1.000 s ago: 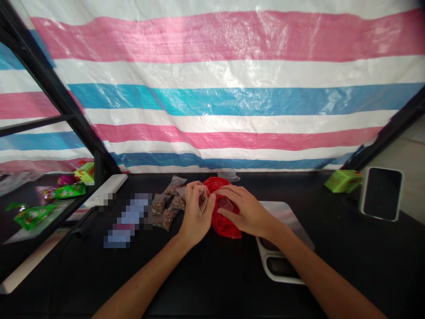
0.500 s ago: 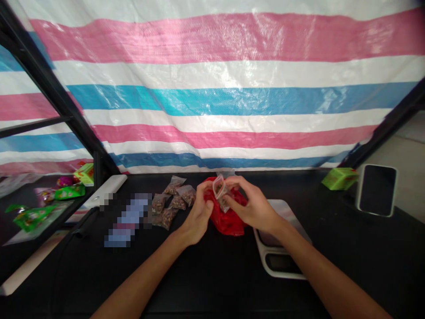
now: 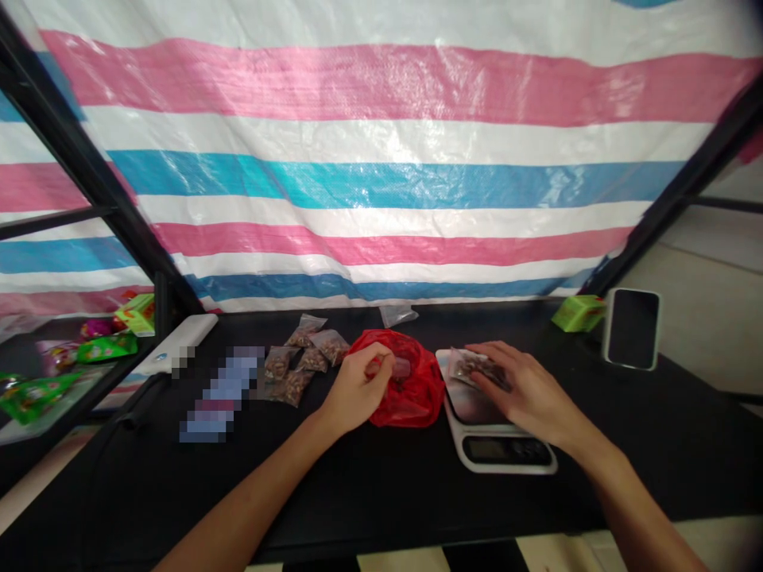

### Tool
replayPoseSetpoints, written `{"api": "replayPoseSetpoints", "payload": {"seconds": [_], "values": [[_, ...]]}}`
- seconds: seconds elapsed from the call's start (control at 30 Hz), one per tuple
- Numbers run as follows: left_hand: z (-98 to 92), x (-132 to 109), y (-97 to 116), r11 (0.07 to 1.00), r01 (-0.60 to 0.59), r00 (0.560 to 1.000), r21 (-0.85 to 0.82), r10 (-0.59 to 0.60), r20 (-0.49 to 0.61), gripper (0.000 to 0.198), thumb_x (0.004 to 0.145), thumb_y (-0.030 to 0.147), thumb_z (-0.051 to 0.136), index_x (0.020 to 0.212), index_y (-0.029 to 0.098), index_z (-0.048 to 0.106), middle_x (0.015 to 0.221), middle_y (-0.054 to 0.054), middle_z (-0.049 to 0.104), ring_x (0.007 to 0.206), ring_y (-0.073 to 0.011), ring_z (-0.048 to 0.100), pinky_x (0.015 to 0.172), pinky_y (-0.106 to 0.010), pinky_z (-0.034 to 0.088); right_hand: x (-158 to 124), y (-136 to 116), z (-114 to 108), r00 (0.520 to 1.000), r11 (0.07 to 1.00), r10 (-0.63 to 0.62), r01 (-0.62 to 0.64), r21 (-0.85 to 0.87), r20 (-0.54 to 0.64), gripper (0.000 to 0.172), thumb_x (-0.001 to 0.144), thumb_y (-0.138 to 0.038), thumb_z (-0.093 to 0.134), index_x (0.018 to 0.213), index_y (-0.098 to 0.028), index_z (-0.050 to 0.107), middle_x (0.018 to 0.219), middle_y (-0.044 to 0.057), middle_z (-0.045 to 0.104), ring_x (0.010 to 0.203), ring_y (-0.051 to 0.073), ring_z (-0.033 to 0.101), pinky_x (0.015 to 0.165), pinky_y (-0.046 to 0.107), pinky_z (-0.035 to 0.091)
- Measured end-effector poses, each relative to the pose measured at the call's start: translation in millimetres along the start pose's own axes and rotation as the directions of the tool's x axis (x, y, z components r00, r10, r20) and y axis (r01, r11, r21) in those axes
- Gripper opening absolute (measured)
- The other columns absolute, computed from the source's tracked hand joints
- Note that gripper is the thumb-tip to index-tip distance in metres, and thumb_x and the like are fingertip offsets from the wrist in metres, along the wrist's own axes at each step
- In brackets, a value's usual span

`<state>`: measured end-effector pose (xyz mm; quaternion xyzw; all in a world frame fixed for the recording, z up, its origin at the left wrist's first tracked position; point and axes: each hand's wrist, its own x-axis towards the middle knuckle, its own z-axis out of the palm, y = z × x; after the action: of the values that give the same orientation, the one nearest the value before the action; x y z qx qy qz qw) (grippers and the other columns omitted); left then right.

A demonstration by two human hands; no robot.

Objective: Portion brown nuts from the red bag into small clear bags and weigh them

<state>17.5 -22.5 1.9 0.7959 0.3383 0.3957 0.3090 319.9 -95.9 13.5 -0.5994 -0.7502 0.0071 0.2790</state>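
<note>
Zip bags (image 3: pixel 296 365) beside red bag (image 3: pixel 411 401); left fingers (image 3: pixel 381 364) together, right fingers (image 3: pixel 494 356) flat on packet (image 3: pixel 468 365) atop scale (image 3: pixel 506 451)

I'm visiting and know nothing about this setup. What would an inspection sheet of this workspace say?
Surface: black tabletop.
Job's things: small zip bags of brown pieces lie left of a red plastic bag; another zip bag lies on a digital kitchen scale.
Clutter: clear plastic bag, green box, upright phone, white slab.
Hands: left hand at the red plastic bag; right hand over the zip bag on the scale.
Cables: black cable at the table's left.
Surroundings: pink, white and blue striped tarpaulin; black frame; green packets at far left.
</note>
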Motion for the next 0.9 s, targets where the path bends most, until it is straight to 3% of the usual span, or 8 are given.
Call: {"api": "replayPoseSetpoints", "payload": {"seconds": [0.07,0.2,0.37,0.5,0.67,0.9], "values": [[-2.5,-0.3,1.6,0.997,-0.059,0.997,0.047,0.061,-0.055,0.022,0.102,0.031,0.046,0.090,0.022,0.062,0.080,-0.001,0.065,0.068,-0.0153,0.062,0.062,-0.027,0.048,-18.5,1.2,1.7,0.987,0.997,0.069,-0.064,0.040,-0.145,0.043,0.097,-0.044,0.057,0.136,-0.028,0.060,0.130,0.011,0.066,0.117,0.030,0.065,0.101,0.047,0.052],[-8.3,-0.8,2.8,0.940,-0.234,0.968,0.247,0.250,-0.034,0.016,0.099,0.023,0.049,0.091,0.021,0.063,0.085,-0.004,0.066,0.079,-0.0168,0.064,0.075,-0.030,0.049,-69.6,0.3,3.7,0.896,0.978,0.207,-0.201,0.055,-0.392,0.043,0.095,-0.048,0.059,0.131,-0.025,0.061,0.128,0.012,0.063,0.117,0.032,0.062,0.105,0.050,0.048],[-6.6,-2.0,2.1,0.924,-0.301,0.954,0.235,0.294,0.064,0.017,0.100,0.021,0.047,0.094,0.021,0.063,0.087,-0.005,0.069,0.081,-0.0167,0.066,0.075,-0.029,0.052,-119.0,3.7,14.7,0.935,0.978,0.155,-0.190,-0.081,-0.319,0.055,0.089,-0.053,0.063,0.139,-0.031,0.054,0.132,0.011,0.057,0.121,0.036,0.057,0.104,0.054,0.044],[-3.4,-3.3,2.1,0.919,-0.326,0.943,0.223,0.299,0.148,0.016,0.099,0.019,0.047,0.097,0.021,0.063,0.092,-0.005,0.070,0.081,-0.0153,0.066,0.074,-0.027,0.052,-125.0,10.0,21.1,0.946,0.970,0.173,-0.212,-0.122,-0.273,0.058,0.090,-0.050,0.061,0.145,-0.034,0.048,0.137,0.010,0.052,0.124,0.036,0.055,0.101,0.051,0.045],[-4.1,-3.3,1.4,0.922,-0.323,0.942,0.214,0.293,0.160,0.016,0.098,0.017,0.048,0.098,0.021,0.063,0.091,-0.004,0.070,0.079,-0.0149,0.066,0.074,-0.027,0.052,-117.2,18.1,26.7,0.934,0.953,0.177,-0.241,-0.182,-0.310,0.056,0.090,-0.052,0.060,0.142,-0.034,0.051,0.136,0.010,0.052,0.121,0.036,0.055,0.098,0.052,0.044],[-9.2,3.0,-4.3,0.903,-0.311,0.942,0.296,0.333,-0.027,0.014,0.097,0.017,0.049,0.090,0.021,0.061,0.085,-0.006,0.066,0.086,-0.0198,0.061,0.082,-0.035,0.050,-107.8,14.5,28.1,0.910,0.926,0.186,-0.289,-0.244,-0.369,0.052,0.091,-0.058,0.056,0.136,-0.032,0.058,0.131,0.012,0.055,0.113,0.038,0.058,0.088,0.052,0.046]]}}
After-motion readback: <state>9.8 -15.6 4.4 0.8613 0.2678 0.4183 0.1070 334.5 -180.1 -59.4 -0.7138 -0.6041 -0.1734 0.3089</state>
